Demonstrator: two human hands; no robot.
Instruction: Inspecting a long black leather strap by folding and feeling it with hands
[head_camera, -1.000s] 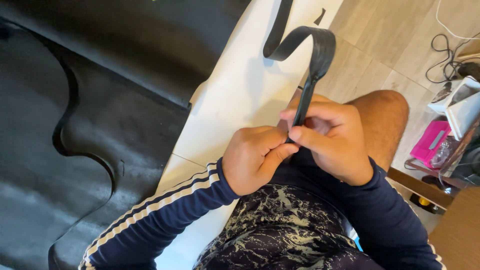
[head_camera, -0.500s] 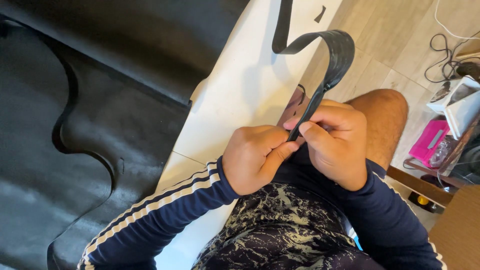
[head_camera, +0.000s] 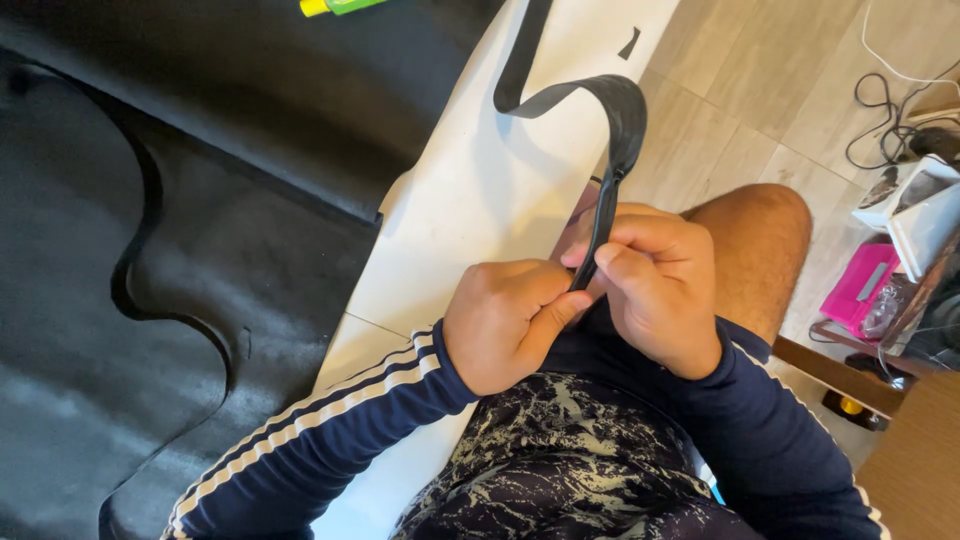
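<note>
- Black strap (head_camera: 608, 190): one long, flat band, pinched at its lower end between the two hands above the person's lap; from there it rises, arches over in a loop and runs off the top edge of the view across the white desk (head_camera: 470, 210).
- Left hand (head_camera: 505, 322): one, curled almost into a fist, thumb stretched toward the strap's lower end and touching it; the fingers are folded in, closed on the strap.
- Right hand (head_camera: 655, 285): one, just beside the left and touching it, fingers bent over and closed on the same strap from the other side.
- Sleeves: two dark blue ones, the left (head_camera: 300, 455) with cream stripes along its length; I count three stripes there.
- Shorts (head_camera: 560, 470): one pair, dark with a pale marbled pattern, under both hands; one bare knee (head_camera: 755, 240) shows just beyond the right hand.
- Black sheet (head_camera: 170, 200): a broad dark sheet lying to the left of the desk's bare white part, with one wavy cut line running through it.
- Small black scrap (head_camera: 629, 44): one, on the desk near the strap's far run.
- Pink box (head_camera: 860, 290): one, on the floor at the right, well apart from the hands.
- Cables (head_camera: 890, 120): a loose tangle on the pale floor further right; the number cannot be told.
- Yellow and green object (head_camera: 335, 6): one, at the top edge, cut off by the frame.
</note>
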